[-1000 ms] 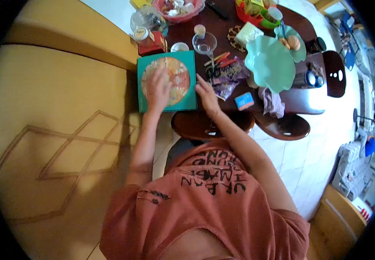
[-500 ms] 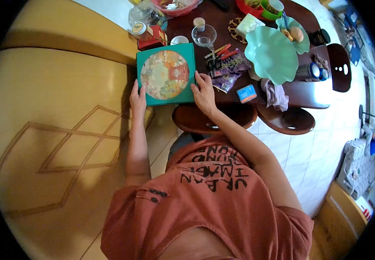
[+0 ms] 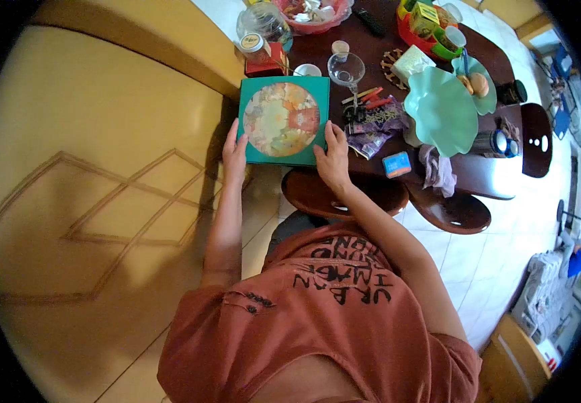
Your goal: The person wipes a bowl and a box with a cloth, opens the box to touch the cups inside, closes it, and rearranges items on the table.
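Observation:
Between my two hands is a flat teal box point(image 3: 250, 91) with a round picture of pale and orange flowers on its top. My left hand point(image 3: 235, 149) grips its left edge, thumb on the near corner. On the opposite edge, my right hand point(image 3: 333, 158) holds the lower right side. The box is at the table's left end, close to a red box point(image 3: 276, 59) and a small white bowl point(image 3: 308, 70). Right of it lie purple packets point(image 3: 379, 124) and a blue and orange small box point(image 3: 396, 164).
A wavy mint-green bowl point(image 3: 441, 111) and a clear glass point(image 3: 346, 69) stand on the dark table point(image 3: 304, 47). Brown chairs point(image 3: 344, 191) are tucked at its near edge. A yellow wooden panel point(image 3: 102, 101) rises at the left.
The whole view has shifted, so the table and box appear further right and a little lower. Both hands keep their hold on the box.

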`<move>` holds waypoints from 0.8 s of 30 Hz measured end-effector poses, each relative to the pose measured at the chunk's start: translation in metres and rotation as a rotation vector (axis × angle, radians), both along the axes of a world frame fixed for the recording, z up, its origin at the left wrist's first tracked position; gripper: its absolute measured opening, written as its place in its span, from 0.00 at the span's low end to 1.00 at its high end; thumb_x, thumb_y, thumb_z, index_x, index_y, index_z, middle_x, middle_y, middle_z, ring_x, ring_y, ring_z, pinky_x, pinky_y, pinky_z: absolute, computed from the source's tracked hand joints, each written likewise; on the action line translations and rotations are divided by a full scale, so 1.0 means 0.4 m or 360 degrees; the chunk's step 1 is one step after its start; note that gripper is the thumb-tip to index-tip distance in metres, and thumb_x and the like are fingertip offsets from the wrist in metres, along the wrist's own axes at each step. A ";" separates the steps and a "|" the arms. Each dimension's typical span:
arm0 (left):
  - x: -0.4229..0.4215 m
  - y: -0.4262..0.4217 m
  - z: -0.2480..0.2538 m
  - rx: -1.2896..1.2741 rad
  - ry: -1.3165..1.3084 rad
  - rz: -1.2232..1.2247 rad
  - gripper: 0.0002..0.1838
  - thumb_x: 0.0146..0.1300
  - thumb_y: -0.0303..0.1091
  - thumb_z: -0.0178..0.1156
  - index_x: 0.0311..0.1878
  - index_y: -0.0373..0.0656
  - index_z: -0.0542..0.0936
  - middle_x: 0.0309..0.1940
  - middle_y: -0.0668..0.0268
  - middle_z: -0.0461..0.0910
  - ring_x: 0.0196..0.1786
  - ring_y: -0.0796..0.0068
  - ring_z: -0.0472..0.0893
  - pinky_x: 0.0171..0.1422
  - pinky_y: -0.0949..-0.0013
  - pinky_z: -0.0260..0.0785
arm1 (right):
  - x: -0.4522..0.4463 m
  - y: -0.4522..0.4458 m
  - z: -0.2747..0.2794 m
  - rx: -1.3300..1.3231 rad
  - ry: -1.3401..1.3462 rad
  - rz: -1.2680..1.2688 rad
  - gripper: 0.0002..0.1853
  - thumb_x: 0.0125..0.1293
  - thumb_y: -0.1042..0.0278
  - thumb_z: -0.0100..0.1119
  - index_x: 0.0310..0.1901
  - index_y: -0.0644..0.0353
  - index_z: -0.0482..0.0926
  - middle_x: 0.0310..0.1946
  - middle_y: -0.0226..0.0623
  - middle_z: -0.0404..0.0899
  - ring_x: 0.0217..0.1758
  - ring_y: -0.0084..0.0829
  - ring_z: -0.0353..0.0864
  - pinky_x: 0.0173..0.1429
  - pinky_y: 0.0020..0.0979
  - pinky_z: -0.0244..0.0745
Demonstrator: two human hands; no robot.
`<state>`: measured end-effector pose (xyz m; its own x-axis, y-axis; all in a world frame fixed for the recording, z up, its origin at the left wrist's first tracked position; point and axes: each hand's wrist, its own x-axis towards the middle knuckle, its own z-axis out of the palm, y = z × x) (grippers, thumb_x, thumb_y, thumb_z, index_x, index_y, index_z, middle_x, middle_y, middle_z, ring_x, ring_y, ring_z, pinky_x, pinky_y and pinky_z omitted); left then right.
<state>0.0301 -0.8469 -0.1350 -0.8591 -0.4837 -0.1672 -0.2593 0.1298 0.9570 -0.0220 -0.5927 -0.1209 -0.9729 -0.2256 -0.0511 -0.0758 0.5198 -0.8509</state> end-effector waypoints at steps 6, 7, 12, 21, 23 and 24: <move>0.001 0.011 0.033 0.0158 0.0135 0.0058 0.29 0.68 0.23 0.48 0.74 0.37 0.65 0.72 0.60 0.67 0.72 0.70 0.66 0.76 0.67 0.55 | -0.003 0.004 -0.025 -0.0099 0.0064 0.0001 0.36 0.61 0.76 0.60 0.72 0.66 0.61 0.68 0.52 0.61 0.70 0.54 0.61 0.73 0.42 0.60; -0.003 0.018 0.069 0.0223 0.0079 0.0037 0.31 0.64 0.21 0.46 0.73 0.37 0.65 0.71 0.59 0.67 0.72 0.69 0.67 0.76 0.67 0.56 | -0.002 0.004 -0.028 -0.0099 0.0089 -0.0007 0.36 0.62 0.77 0.60 0.72 0.65 0.62 0.68 0.51 0.61 0.71 0.51 0.61 0.74 0.40 0.60; 0.001 -0.024 0.066 0.0494 0.0083 0.0004 0.35 0.57 0.16 0.45 0.72 0.37 0.68 0.71 0.57 0.68 0.71 0.69 0.68 0.73 0.69 0.59 | -0.004 0.004 -0.036 -0.0147 0.0156 0.0011 0.38 0.58 0.79 0.60 0.72 0.66 0.61 0.66 0.54 0.62 0.69 0.53 0.62 0.73 0.43 0.59; -0.001 -0.015 0.064 0.0570 0.0191 0.0049 0.34 0.57 0.20 0.45 0.71 0.32 0.68 0.73 0.54 0.66 0.75 0.65 0.64 0.78 0.64 0.53 | 0.005 -0.004 0.084 -0.0513 -0.0018 0.0038 0.38 0.64 0.83 0.55 0.76 0.60 0.56 0.65 0.47 0.71 0.66 0.41 0.71 0.70 0.32 0.63; -0.002 -0.009 0.091 0.0652 0.0354 0.0044 0.33 0.58 0.22 0.46 0.71 0.32 0.67 0.73 0.53 0.65 0.75 0.64 0.63 0.78 0.63 0.53 | -0.001 -0.005 0.091 -0.0722 0.0019 0.0015 0.39 0.65 0.84 0.53 0.77 0.58 0.55 0.65 0.46 0.71 0.65 0.38 0.72 0.69 0.33 0.65; 0.000 -0.010 0.101 0.0653 0.0356 0.0046 0.33 0.58 0.22 0.46 0.71 0.32 0.67 0.73 0.53 0.65 0.75 0.64 0.63 0.78 0.63 0.53 | -0.007 0.001 0.096 -0.1010 -0.0338 -0.0011 0.38 0.66 0.85 0.52 0.77 0.58 0.55 0.68 0.44 0.69 0.67 0.34 0.70 0.70 0.31 0.64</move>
